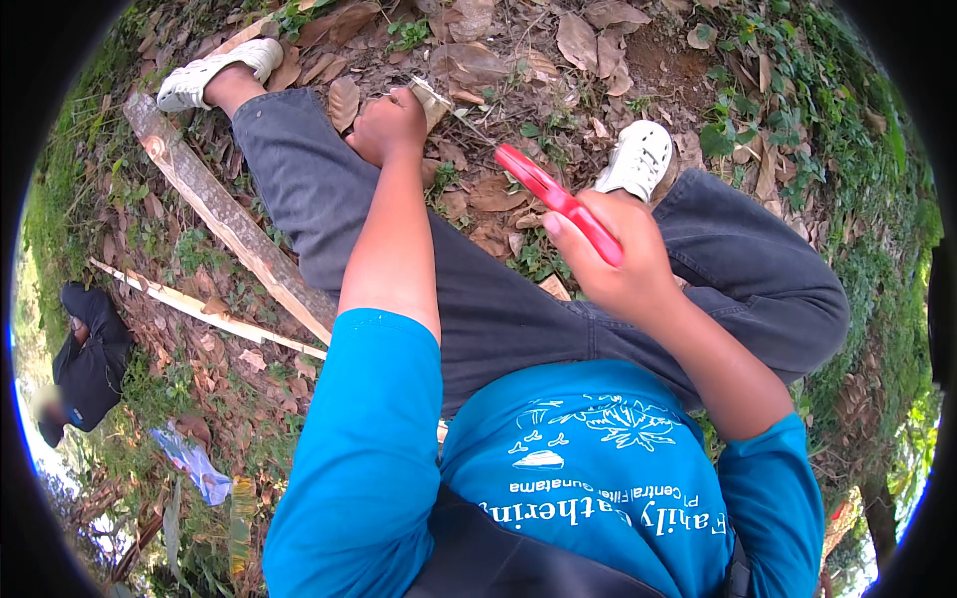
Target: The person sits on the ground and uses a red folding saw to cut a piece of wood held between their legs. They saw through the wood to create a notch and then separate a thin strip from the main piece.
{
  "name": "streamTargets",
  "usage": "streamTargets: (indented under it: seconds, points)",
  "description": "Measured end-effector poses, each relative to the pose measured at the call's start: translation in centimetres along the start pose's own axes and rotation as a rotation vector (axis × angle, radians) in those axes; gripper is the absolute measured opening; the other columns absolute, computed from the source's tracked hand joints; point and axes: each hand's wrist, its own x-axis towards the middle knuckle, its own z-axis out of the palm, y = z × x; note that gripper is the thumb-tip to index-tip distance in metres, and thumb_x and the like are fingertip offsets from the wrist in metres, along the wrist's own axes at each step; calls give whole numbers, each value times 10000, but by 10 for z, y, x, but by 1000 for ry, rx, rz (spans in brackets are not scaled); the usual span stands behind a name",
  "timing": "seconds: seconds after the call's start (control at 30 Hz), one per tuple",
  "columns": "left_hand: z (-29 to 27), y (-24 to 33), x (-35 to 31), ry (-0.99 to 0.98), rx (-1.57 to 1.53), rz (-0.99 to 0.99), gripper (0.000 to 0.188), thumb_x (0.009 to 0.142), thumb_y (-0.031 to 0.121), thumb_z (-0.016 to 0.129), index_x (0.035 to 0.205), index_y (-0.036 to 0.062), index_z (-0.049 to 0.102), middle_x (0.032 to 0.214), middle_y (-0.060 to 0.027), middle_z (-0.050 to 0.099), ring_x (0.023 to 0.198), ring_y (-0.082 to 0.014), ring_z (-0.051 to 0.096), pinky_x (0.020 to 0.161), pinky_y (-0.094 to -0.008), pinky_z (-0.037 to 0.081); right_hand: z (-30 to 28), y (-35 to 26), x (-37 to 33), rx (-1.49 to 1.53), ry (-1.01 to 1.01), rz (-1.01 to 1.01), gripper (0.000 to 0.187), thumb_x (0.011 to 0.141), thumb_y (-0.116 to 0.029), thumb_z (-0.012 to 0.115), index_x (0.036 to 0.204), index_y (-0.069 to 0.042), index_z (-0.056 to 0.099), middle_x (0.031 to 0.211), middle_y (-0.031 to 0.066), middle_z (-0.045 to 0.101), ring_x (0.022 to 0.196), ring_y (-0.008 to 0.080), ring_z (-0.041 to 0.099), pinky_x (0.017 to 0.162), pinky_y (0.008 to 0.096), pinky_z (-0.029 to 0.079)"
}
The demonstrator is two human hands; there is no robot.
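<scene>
My left hand [390,128] is closed round a pale piece of wood [433,102], held low above the leaf-covered ground beyond my left leg. Most of the wood is hidden behind the fist. In my right hand [623,244] is a red-handled tool [543,184], gripped with the thumb along it and its far end pointing up and left toward the wood. A thin dark line runs between that end and the wood; whether it is a blade seen edge-on, I cannot tell. Tool and right hand are apart from the wood.
A long barked pole [214,204] lies beside my left leg, with a thin pale split strip [204,314] nearer. My white clogs [640,157] rest on dry leaves. Another person in dark clothes [95,354] is at the far left, near a crumpled plastic bag [194,463].
</scene>
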Motion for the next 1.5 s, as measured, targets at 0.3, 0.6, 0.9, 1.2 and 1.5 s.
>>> streamTargets:
  seconds: [0.3,0.6,0.9,1.2,1.5]
  points:
    - [0,2,6,4,-11,0,530,945,429,416,872,90,816,960,-120,779,900,-334,716,843,-521,460,36,26,36,-31,48,-36,354,1011,-274,679,765,-42,573,597,26,512,534,134,436,523,351,362]
    - [2,-1,-3,46,21,27,514,943,423,421,879,104,819,971,-106,780,917,-323,709,846,-512,455,20,11,24,-20,12,-71,323,993,-237,699,764,-35,593,581,61,510,530,154,465,524,347,380]
    - [-7,-4,-2,-16,-44,13,577,959,459,371,958,91,816,1016,-157,778,951,-351,734,862,-502,488,21,7,8,74,28,59,349,998,-267,696,772,-24,589,583,51,499,526,134,441,515,353,377]
    - [0,3,5,45,-24,-19,511,922,430,446,831,83,811,893,-113,779,874,-322,712,830,-493,444,-9,-18,-35,86,61,49,338,1017,-237,692,760,-51,574,601,-19,454,579,55,395,515,296,325]
    - [-19,6,3,-160,-26,-80,596,956,446,334,1075,105,809,1090,-173,770,1067,-363,710,982,-505,450,-4,-12,1,114,108,16,346,1007,-256,702,770,-29,592,593,-2,504,559,76,415,518,317,349]
